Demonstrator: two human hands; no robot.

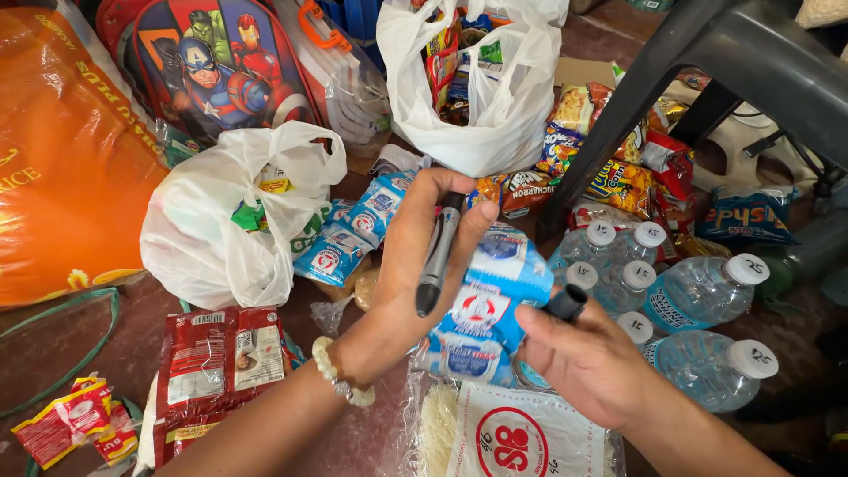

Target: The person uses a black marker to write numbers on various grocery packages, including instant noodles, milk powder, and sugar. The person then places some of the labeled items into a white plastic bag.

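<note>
A person's left hand [415, 256], a bead bracelet [340, 375] at the wrist, pinches a black marker [437, 256] between thumb and fingers, tip down. The right hand [587, 358] closes its fingertips on the marker's cap [565, 302]. Between and under the hands lies a strip of blue-and-white sachets [481, 309]. Red packets [221, 367] lie at lower left, white plastic bags [230, 216] behind, and white-capped water bottles [698, 291] at right, beside bright snack packs [618, 181].
</note>
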